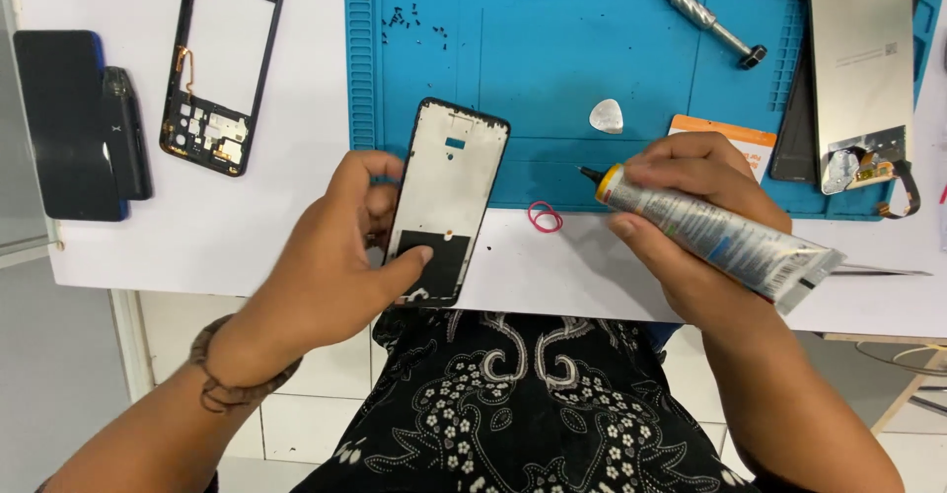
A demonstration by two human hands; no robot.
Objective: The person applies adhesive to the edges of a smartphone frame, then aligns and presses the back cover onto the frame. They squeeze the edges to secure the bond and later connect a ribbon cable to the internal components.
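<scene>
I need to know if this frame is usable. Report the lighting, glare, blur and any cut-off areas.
Head view: bright, even light with soft shadows; the white table near washes out. Mild sheen on the grey detached phone screen panel. Left hand holding the white-and-black phone frame and right hand holding the silver glue tube are sharp. The blue silicone work mat is cropped at the top edge.

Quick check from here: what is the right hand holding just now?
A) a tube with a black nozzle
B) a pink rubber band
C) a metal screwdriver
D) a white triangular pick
A: the right hand grips a silver tube with a black nozzle, while the screwdriver, pick and rubber band lie untouched.
</scene>
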